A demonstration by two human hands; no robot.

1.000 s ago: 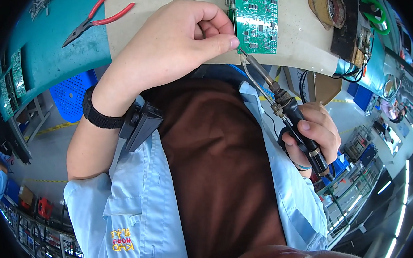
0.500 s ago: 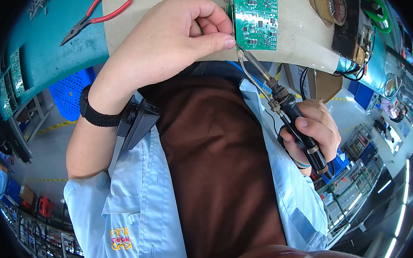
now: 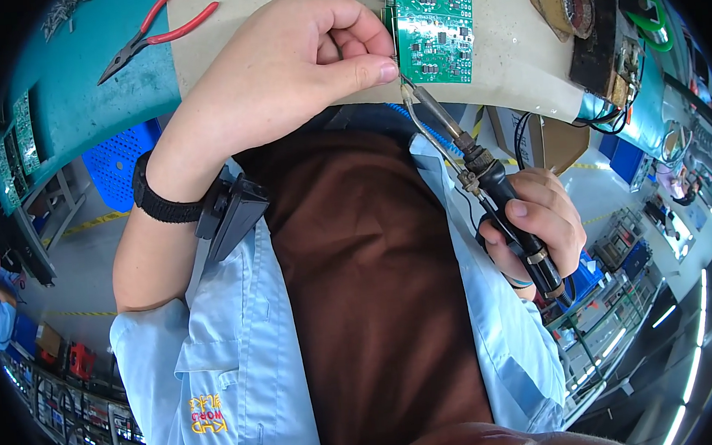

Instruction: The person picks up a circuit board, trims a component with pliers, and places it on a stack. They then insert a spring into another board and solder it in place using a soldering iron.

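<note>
Barely anything has shifted since a second ago: the right hand [image 3: 535, 224] has edged the iron [image 3: 484, 178] up a touch so its tip now sits right at the lower left corner of the board [image 3: 434, 26], and the left hand [image 3: 297, 63] has kept its pinch at that same corner. Nearest the body, the right hand is closed in a full fist round the iron's black handle, thumb laid along it, shaft angled up and left toward the board. A thin wire [image 3: 428, 132] runs alongside the shaft to the tip; cannot tell if it is solder feed or part of the iron. Further out, the left hand is nearly closed, thumb and forefinger pinched together at the board's left edge, touching it or something small there; what exactly is between the fingertips is hidden. Board lies flat on the tan mat [image 3: 518, 66], green, populated with many small parts. My read: work is mid-joint at this corner; no way to tell from here how many joints are finished or left. Beyond: red-handled pliers [image 3: 157, 31] on the teal bench [image 3: 80, 109], well left; tip-cleaner pot [image 3: 563, 2] to the right of the board.
</note>
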